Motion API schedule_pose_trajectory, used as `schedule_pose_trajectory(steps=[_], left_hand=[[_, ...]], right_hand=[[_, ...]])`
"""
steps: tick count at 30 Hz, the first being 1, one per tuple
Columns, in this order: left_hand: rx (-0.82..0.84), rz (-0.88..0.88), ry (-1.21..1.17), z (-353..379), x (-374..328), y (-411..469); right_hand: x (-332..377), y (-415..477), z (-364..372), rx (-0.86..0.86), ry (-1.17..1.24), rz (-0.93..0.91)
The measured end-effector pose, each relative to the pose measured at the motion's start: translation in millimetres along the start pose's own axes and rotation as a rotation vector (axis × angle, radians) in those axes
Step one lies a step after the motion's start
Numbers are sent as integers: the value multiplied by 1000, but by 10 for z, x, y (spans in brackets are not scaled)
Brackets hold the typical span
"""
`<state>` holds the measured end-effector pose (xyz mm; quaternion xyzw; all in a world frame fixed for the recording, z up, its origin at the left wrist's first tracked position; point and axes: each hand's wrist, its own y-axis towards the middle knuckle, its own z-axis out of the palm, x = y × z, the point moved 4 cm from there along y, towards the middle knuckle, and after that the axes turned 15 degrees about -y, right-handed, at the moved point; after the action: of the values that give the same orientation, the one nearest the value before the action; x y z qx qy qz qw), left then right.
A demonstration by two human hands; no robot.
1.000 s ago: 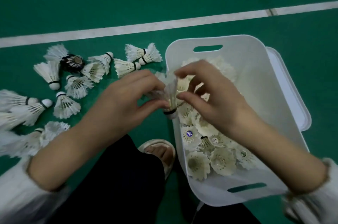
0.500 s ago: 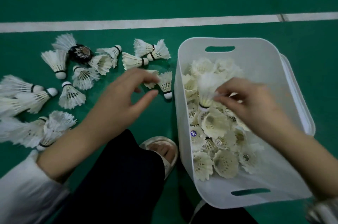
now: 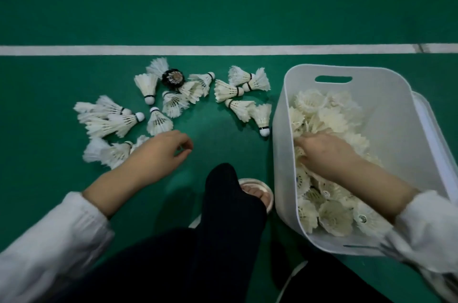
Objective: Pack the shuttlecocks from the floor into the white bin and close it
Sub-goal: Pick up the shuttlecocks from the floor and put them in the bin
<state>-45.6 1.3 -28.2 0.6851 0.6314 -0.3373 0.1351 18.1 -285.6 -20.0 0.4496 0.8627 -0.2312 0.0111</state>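
1. Left hand (image 3: pixel 163 151) hovers empty, fingers loosely curled, beside shuttlecocks (image 3: pixel 158 124) scattered on the green floor (image 3: pixel 223 17).
2. Right hand (image 3: pixel 324 151) rests among those heaped in the white bin (image 3: pixel 280 178); grip unclear.
3. Risk: overfilling crushes feathers and may stop the bin closing.

Obs.: right hand (image 3: pixel 324 151) down inside white bin (image 3: pixel 281 166), fingers buried among packed shuttlecocks (image 3: pixel 332 119) (grip not visible). Nearer left, left hand (image 3: pixel 161 154) above green floor (image 3: pixel 218 129), loosely curled, holding nothing. Floor shuttlecocks (image 3: pixel 158 124) scattered left of bin.
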Motion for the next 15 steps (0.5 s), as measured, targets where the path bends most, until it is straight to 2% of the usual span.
schedule_pose_trajectory(steps=[4, 7, 11, 15], left_hand=[[-46, -55, 36, -288, 88, -279], [-80, -95, 65, -512, 135, -431], [-153, -146, 74, -783, 354, -489], [-137, -240, 66, -746, 730, -432]], right_hand=[[104, -100, -780, -177, -48, 2], [418, -175, -1372, -307, -103, -92], [872, -162, -1793, -309, -180, -247], [1232, 119, -1765, -313, -161, -345]])
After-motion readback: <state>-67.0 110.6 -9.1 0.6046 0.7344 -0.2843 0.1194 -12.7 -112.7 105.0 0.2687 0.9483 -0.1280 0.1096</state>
